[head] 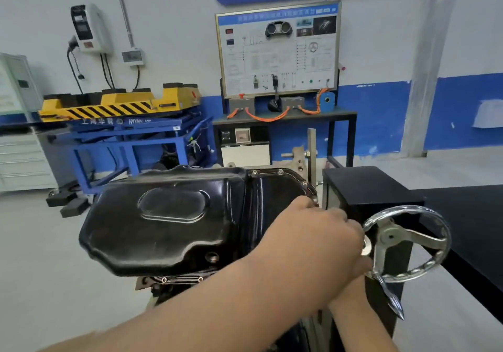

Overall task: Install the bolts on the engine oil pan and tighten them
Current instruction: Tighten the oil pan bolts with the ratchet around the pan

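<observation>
Steel glinted between my hands: a small metal piece (366, 245) poked out beside my left hand (313, 232). Its fingers curled down at the right edge of the pan (163, 215), and I couldn't tell what they gripped. My right hand (356, 270) lay mostly hidden beneath it, its grip unclear. Bolts (280, 171) sat along the pan's far edge. I judged I was seating a right-edge bolt. Next, it needed tightening.

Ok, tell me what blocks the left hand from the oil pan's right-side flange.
Nothing visible does: the left hand is at the oil pan flange; the handwheel stands just to its right.
</observation>
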The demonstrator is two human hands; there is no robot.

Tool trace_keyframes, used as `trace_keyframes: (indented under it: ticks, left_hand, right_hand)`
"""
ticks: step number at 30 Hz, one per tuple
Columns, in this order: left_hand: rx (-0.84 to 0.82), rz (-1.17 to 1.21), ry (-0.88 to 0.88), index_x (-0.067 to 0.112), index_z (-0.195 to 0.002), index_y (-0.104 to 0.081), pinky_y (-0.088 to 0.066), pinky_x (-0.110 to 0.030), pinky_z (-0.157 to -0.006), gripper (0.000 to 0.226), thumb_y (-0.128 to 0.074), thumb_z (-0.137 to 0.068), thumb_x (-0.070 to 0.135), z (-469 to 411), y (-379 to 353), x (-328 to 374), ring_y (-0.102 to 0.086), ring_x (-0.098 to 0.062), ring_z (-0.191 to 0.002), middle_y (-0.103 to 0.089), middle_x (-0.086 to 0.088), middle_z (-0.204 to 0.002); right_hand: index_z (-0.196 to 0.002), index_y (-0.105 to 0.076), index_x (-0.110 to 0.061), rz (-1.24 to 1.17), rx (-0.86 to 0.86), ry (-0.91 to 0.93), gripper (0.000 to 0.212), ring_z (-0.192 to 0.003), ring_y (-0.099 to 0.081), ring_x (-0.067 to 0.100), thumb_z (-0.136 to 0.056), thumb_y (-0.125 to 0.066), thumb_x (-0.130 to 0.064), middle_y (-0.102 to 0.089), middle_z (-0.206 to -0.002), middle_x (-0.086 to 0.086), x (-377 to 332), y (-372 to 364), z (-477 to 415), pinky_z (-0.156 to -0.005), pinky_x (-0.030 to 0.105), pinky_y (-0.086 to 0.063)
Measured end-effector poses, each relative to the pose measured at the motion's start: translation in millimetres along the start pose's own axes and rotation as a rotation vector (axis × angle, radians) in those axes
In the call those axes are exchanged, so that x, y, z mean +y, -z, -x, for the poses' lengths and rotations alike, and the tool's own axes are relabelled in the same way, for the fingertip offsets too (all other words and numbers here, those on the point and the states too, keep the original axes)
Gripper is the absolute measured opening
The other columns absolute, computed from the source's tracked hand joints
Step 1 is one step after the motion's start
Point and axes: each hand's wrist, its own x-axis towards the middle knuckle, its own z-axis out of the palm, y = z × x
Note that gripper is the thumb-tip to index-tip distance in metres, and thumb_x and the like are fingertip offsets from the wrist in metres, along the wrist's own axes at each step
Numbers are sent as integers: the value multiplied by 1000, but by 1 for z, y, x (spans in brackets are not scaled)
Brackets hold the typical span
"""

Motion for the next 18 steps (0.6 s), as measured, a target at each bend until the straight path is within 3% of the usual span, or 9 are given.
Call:
trace_keyframes:
  ticks: [4,6,9,12,13,15,16,18]
  left_hand:
    - [-108,-11,-77,26,-127,-51,-29,-31,-101,37,-44,-97,44,-7,15,-11,-47,-16,-110,-55,8,-114]
    - [-153,-40,-105,28,-130,-51,-36,-34,-101,38,-45,-96,44,-10,24,-19,-49,-15,-109,-57,8,-115]
    - [-139,10,-107,27,-123,-58,-46,-37,-91,33,-53,-93,40,-2,22,-19,-55,-16,-101,-61,8,-105]
    - [-107,114,-123,26,-120,-61,-45,-39,-90,30,-57,-92,35,16,10,-12,-54,-16,-102,-60,6,-108]
    - [-99,132,-126,26,-122,-61,-44,-39,-91,31,-58,-92,34,21,8,-11,-53,-15,-103,-59,6,-110]
    - [-73,133,-107,26,-125,-59,-42,-37,-93,34,-58,-92,33,26,9,-16,-51,-13,-105,-58,7,-113]
    - [-65,110,-84,27,-125,-59,-41,-36,-93,34,-57,-92,34,27,10,-22,-50,-13,-104,-58,7,-114]
    - [-37,55,-9,27,-120,-61,-44,-35,-87,32,-54,-91,40,25,13,-33,-53,-14,-97,-61,5,-108]
  right_hand:
    - [-118,-56,-23,-79,27,26,27,-105,-54,19,-93,-45,-25,-60,-113,-1,7,11,-6,-80,30,-40]
    - [-96,-63,-16,-333,48,61,16,-90,-59,29,-88,-49,-13,-65,-94,7,8,16,2,-74,40,-46]
    - [-60,-45,-27,-664,-18,63,28,-61,-50,24,-85,-46,-14,-51,-59,-3,11,22,8,-54,38,-44]
    - [-62,-44,-35,-465,-19,227,36,-59,-41,4,-85,-48,-9,-43,-62,-17,9,28,11,-56,13,-37]
    - [-69,-51,-33,-379,-44,277,32,-64,-43,4,-87,-48,-8,-45,-67,-16,7,31,9,-60,15,-39]
    - [-86,-62,-17,-240,-121,291,19,-75,-55,18,-91,-44,-18,-59,-80,-2,4,34,1,-65,33,-48]
    - [-90,-62,-14,-222,-154,266,27,-77,-58,23,-92,-39,-27,-62,-83,3,1,35,-4,-66,37,-50]
    - [-75,-57,-17,-201,-131,226,41,-68,-56,22,-91,-29,-42,-60,-72,3,-2,34,-10,-56,35,-45]
